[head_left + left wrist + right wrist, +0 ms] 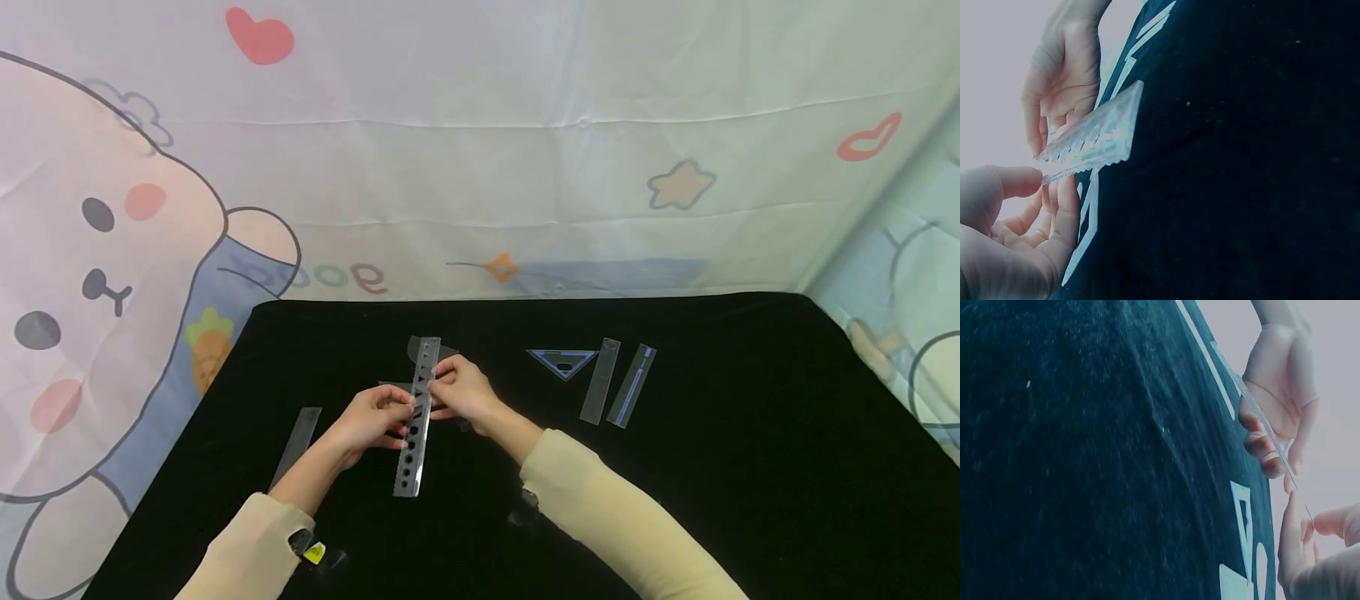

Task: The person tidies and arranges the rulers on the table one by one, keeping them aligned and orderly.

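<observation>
Both hands hold a clear stencil ruler point(407, 473) with a row of cut-out shapes and a wavy edge. My left hand point(371, 419) pinches its left edge near the middle, thumb and fingertips on the plastic. Higher up on the opposite edge, my right hand point(468, 390) grips it between thumb and fingers. In the left wrist view the ruler point(1100, 134) tilts above the black cloth; the right wrist view shows it nearly edge-on. Behind it, partly hidden by ruler and hands, lie a clear protractor point(413, 348) and a set square point(1245, 515).
A clear straight ruler point(297, 442) lies beside the left forearm. Right of the hands lie a blue-marked set square point(564, 363), a plain ruler point(600, 383) and a blue-striped ruler point(632, 387). Black cloth point(712, 500) covers the table, with a printed curtain point(480, 167) behind.
</observation>
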Available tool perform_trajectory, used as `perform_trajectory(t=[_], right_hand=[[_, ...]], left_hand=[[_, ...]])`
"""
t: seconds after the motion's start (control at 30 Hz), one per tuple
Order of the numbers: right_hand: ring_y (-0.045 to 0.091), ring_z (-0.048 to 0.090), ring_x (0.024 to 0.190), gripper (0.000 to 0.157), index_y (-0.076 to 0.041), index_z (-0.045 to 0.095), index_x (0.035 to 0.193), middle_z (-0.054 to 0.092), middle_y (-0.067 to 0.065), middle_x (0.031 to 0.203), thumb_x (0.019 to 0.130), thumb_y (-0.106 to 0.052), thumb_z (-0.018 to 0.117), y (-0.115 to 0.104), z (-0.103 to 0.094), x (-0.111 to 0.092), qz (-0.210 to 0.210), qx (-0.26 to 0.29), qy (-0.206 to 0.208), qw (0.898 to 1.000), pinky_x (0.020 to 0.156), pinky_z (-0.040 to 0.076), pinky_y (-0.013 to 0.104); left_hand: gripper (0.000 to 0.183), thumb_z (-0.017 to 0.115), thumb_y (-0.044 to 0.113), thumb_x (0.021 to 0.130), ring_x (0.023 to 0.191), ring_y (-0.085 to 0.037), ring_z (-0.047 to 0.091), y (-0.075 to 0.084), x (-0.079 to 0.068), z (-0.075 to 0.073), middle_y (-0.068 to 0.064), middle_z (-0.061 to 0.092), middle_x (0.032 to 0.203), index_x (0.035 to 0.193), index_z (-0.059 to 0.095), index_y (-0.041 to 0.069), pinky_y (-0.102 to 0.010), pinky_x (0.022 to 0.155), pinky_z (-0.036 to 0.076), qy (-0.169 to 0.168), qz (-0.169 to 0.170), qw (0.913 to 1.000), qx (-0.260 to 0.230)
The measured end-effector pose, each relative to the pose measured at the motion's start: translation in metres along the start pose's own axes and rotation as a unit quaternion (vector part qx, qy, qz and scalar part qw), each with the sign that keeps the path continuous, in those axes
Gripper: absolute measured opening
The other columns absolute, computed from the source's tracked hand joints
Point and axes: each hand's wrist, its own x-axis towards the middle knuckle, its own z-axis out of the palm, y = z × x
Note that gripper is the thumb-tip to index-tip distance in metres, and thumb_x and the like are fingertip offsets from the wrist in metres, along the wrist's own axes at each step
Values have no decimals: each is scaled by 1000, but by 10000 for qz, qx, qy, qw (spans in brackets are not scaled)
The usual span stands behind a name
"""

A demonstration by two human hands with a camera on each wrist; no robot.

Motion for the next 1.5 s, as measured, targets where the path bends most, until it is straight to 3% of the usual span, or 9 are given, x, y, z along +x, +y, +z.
perform_trajectory(t=[0.17,0.47,0.63,0.83,1.13,1.5], right_hand=[[16,61,67,23,-3,48,109,57,10,89,87,-2,55,2,10,1,42,14,34,10000,61,58,30],[14,58,62,24,2,46,110,52,8,83,86,2,53,-1,31,-4,5,237,130,9996,60,58,30],[14,57,64,23,-1,47,110,53,8,84,88,-1,54,-3,40,-5,103,194,83,9997,61,58,30],[13,59,63,20,-4,49,107,56,7,84,88,-2,55,6,53,1,200,252,143,9994,58,57,28],[13,58,63,18,-5,51,102,56,5,80,85,0,57,9,71,0,103,307,404,9987,53,57,27],[15,61,70,19,-7,54,105,58,5,86,87,-3,57,6,86,-2,409,248,264,9985,58,57,25]], left_hand=[[25,52,16,92,78,-17,57,-6,-5,-5,-8,57,95,113,52,3,-30,68,56,81,-41,10000,-4],[30,56,11,89,75,-18,60,-18,-14,-18,-9,61,94,116,49,0,-33,65,57,256,272,9992,114],[31,56,11,89,76,-18,61,-21,-19,-27,-10,60,94,116,48,-1,-33,66,57,256,308,9990,218],[26,56,8,88,74,-19,62,-20,-26,-35,-11,60,90,113,49,0,-34,64,58,386,237,9974,559],[24,57,6,86,70,-18,62,-21,-34,-42,-11,61,84,108,50,-2,-35,61,58,533,399,9919,1082],[23,57,6,86,67,-18,61,-30,-41,-55,-12,59,83,107,52,-2,-35,58,58,695,348,9868,1419]])
